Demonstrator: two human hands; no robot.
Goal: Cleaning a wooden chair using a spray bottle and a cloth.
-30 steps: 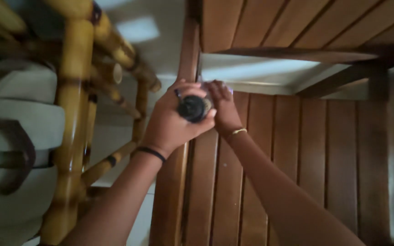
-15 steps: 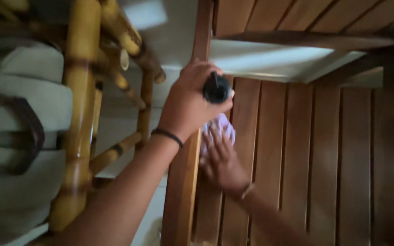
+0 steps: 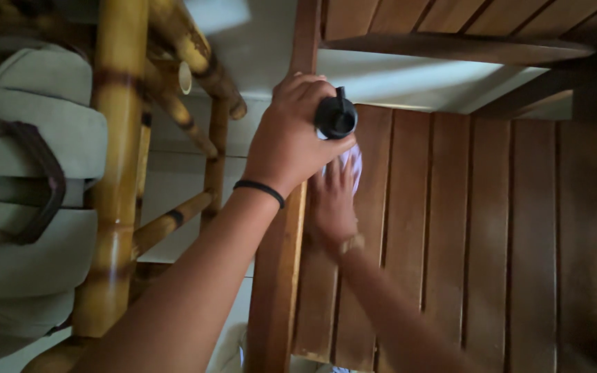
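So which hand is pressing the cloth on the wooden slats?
The right hand, the one with the gold bracelet, lies flat on the pale cloth. The left hand, with the black wristband, grips a black-capped bottle instead.

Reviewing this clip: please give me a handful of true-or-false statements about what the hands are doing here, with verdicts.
1. The left hand grips a black spray bottle. True.
2. The right hand presses a pale cloth flat on the slatted wooden table. True.
3. The right hand is lifted clear of the table. False: it lies on the slats with the cloth under its fingers.
4. The left wrist wears a black band. True.
5. A metal chair stands left of the table. False: it is a bamboo chair with pale cushions.
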